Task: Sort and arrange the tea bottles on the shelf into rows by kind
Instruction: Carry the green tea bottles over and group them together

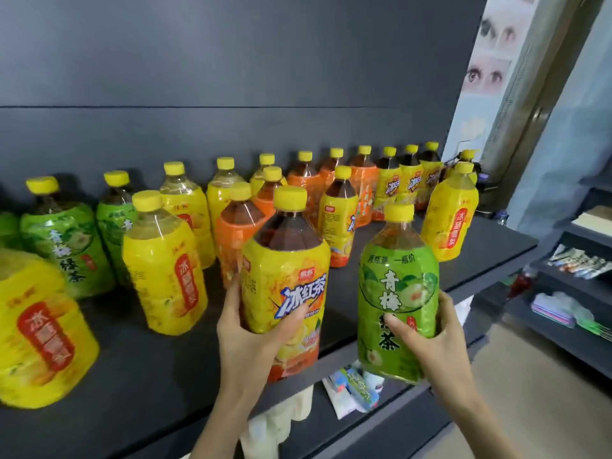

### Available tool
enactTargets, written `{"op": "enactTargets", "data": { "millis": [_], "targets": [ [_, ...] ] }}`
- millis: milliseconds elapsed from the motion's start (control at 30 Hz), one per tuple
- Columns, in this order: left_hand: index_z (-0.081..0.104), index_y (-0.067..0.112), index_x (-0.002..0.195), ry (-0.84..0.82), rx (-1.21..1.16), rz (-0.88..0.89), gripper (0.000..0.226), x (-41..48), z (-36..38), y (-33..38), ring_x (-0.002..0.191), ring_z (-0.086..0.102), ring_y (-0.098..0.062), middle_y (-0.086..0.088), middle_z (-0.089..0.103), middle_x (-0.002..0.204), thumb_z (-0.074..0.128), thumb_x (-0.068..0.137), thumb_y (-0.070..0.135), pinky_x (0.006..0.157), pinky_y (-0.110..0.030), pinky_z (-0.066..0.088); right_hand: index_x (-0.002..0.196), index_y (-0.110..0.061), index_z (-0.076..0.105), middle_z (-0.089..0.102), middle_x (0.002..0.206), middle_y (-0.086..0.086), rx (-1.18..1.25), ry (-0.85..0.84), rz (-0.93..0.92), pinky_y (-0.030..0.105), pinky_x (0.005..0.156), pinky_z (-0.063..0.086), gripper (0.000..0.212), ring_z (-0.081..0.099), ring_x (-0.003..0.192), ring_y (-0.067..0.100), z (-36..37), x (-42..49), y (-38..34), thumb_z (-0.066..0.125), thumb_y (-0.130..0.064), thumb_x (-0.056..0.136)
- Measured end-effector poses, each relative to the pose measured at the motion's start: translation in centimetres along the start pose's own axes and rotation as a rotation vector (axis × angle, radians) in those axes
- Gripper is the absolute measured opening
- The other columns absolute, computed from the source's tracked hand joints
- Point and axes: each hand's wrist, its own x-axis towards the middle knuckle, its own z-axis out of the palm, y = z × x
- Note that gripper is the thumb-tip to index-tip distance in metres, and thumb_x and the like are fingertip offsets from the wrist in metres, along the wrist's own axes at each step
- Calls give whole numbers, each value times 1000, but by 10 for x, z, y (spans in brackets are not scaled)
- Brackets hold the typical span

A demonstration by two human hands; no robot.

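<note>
Fingers (231, 293) curled: left hand (246, 339) holds iced black tea bottle (284, 270), right hand (437, 339) green plum tea bottle (394, 279), both at shelf (149, 376) front.

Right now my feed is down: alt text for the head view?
The left hand grips a yellow-labelled plastic bottle of dark tea and the right hand grips a green-labelled plastic tea bottle, at the front edge of a dark grey shelf. Behind them stand yellow-capped bottles with green, yellow and orange labels, mixed.

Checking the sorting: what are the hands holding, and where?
The left hand grips the iced black tea bottle round its lower body; the right hand grips the green tea bottle likewise.
</note>
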Motion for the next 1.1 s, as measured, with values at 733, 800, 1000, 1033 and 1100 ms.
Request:
{"op": "enactTargets", "data": {
  "millis": [733, 800, 1000, 1033, 1100],
  "targets": [
    [46, 29, 133, 337, 186, -27, 91, 33, 207, -77, 109, 56, 1, 17, 58, 121, 82, 50, 40, 95, -35, 50, 122, -29, 44, 56, 116, -12, 0, -212, -100, 27, 88, 51, 84, 58, 105, 3, -85, 195, 69, 90, -43, 54],
    [38, 43, 131, 329, 194, -29, 87, 41, 216, -83, 113, 51, 7, 25, 51, 124, 79, 55, 39, 95, -25, 46, 124, -30, 40, 51, 117, -17, -27, -176, -101, 30, 93, 48, 87, 54, 111, 6, -76, 204, 80, 87, -49, 54],
    [7, 40, 140, 274, 438, -45, 98, 70, 235, -100, 120, 15, 4, 2, 19, 142, 76, 71, 43, 102, -21, 19, 142, -5, 23, 37, 135, 10, -143, -142, -152, 40, 108, 36, 100, 38, 129, 23, -39, 235, 107, 83, -36, 68],
    [2, 39, 142, 256, 484, -40, 101, 74, 238, -103, 119, 12, 4, 0, 17, 143, 74, 71, 51, 103, -23, 16, 144, -3, 19, 34, 138, 13, -157, -147, -153, 34, 110, 31, 99, 33, 131, 21, -33, 241, 107, 81, -29, 72],
    [-13, 46, 140, 222, 577, -17, 100, 81, 242, -110, 124, 13, -3, -1, 13, 146, 58, 73, 67, 108, -31, 15, 148, -3, 12, 27, 144, 16, -183, -149, -174, 19, 107, 21, 97, 24, 129, 9, -23, 251, 109, 76, -23, 78]
  ]
}}
